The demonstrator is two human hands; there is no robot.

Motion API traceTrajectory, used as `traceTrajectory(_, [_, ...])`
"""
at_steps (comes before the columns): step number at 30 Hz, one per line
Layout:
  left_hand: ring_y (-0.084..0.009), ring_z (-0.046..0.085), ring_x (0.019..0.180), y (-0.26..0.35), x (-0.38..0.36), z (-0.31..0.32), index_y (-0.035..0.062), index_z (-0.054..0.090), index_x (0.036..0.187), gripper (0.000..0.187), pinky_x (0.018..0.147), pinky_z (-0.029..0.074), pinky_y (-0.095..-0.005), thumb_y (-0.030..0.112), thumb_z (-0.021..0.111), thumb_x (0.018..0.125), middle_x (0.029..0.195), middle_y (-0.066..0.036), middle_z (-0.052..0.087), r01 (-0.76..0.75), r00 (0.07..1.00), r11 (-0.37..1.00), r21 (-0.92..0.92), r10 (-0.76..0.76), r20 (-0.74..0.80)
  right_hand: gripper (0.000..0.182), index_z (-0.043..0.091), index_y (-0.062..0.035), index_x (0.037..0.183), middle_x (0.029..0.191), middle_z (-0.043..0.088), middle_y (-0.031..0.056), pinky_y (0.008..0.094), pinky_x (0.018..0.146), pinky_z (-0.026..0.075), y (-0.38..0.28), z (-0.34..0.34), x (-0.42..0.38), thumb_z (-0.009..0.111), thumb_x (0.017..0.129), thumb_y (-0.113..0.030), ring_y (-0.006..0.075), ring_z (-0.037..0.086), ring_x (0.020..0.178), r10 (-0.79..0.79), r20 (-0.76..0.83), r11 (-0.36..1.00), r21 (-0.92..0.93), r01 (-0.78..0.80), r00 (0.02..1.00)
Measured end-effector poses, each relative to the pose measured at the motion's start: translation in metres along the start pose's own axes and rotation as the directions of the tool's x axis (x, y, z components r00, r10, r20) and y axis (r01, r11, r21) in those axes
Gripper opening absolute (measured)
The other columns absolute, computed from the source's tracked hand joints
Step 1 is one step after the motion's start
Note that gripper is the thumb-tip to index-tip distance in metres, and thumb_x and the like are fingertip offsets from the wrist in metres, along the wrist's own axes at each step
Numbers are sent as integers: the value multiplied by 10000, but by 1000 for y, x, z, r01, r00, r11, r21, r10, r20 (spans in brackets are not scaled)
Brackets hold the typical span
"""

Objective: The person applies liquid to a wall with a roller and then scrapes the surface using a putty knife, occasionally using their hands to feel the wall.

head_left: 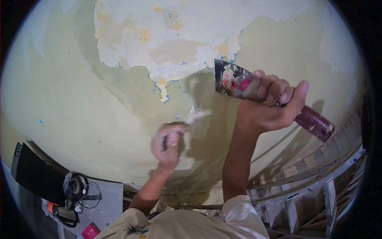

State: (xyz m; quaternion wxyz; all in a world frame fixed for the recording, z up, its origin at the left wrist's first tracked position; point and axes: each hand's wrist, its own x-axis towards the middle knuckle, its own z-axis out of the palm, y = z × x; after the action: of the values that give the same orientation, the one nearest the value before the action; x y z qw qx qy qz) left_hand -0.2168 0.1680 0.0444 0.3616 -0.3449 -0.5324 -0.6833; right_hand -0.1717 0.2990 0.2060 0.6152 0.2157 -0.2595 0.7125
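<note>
My right hand (270, 105) is closed around the neck of a putty knife (232, 79). Its wide, paint-spattered blade points up and left, close to the wall; a dark red handle sticks out below the hand. My left hand (167, 144), smeared by motion, is curled with thumb and fingers together, right beside a small white bare patch (195, 116). I cannot tell what the left fingers hold. The pale green wall (115, 131) has a large peeled white area (175, 51) higher up, edged with blue flecks.
Lower left, a grey board (107, 199) carries a black tool with a cord (75, 189) and an orange-and-black item (59, 211). A pink object (90, 232) sits at its front. A wooden slatted frame (290, 211) curves along the lower right.
</note>
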Motion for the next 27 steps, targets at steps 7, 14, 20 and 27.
traceTrajectory(7, [-147, 512, 614, -19, 13, -38, 27, 458, 938, 174, 542, 405, -247, 191, 441, 880, 757, -139, 574, -194, 972, 981, -20, 190, -140, 385, 258, -163, 522, 403, 220, -3, 359, 546, 417, -2, 7, -1, 425, 850, -276, 138, 282, 390, 1, 55, 1000, -13, 0, 998])
traceTrajectory(14, [-237, 578, 854, 30, 91, -18, -10, 559, 969, 203, 760, 447, -311, 68, 574, 782, 865, -118, 616, -460, 882, 849, 258, 404, 245, 389, 291, -145, 550, 432, 278, 2, 363, 536, 437, -3, 43, 41, 497, 835, -310, 145, 342, 395, 185, 263, 982, -90, -167, 947])
traceTrajectory(20, [-135, 589, 855, 99, 193, 23, -23, 521, 1069, 337, 773, 444, -250, 58, 622, 758, 867, -73, 628, -201, 862, 955, 218, 66, 503, 430, 445, -112, 509, 400, 445, 29, 245, 333, 381, -6, 99, 32, 574, 815, -385, 126, 451, 319, 250, 519, 940, -334, -76, 818])
traceTrajectory(27, [-69, 558, 744, 90, 177, 18, -23, 543, 803, 86, 671, 448, -224, 20, 604, 760, 753, -35, 602, -155, 905, 927, 341, -5, 426, 402, 455, -105, 528, 385, 431, 20, 227, 312, 359, -6, 97, 28, 591, 809, -359, 100, 439, 313, 308, 670, 944, -306, -126, 675])
